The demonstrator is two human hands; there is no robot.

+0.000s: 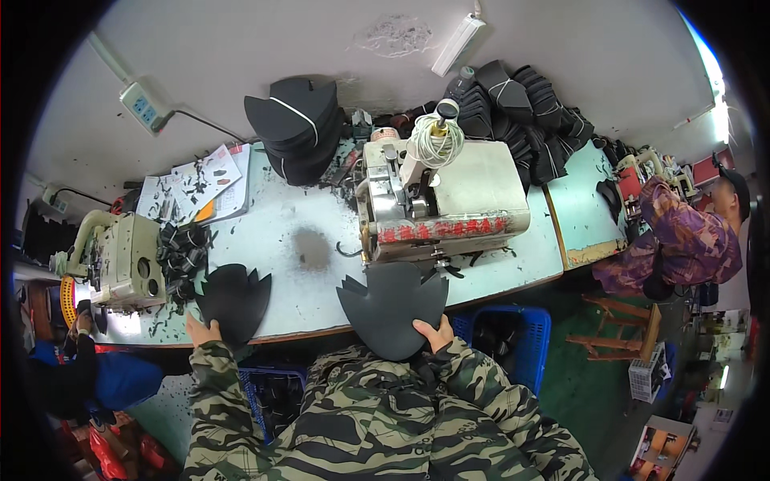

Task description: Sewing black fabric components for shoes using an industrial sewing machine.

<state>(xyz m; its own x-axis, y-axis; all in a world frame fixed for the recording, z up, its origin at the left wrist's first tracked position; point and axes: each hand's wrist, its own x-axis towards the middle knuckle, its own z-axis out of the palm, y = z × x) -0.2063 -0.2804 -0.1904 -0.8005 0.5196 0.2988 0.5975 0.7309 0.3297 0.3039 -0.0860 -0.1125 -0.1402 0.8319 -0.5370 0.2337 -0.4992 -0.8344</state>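
My right hand pinches the lower right edge of a wide black cut piece. That piece has a rounded bottom and pointed notches along its top sides. Its upper edge lies close in front of the cream sewing machine; whether it is under the machine's foot I cannot tell. At the table's front edge, my left hand grips a second black notched piece, thumb on top and fingers hidden beneath. This one rests partly on the pale table.
Tied black stacks and more bundles line the wall. Another machine, small black bundles and papers are at left. Blue baskets stand below. A person sits at right; another is at left.
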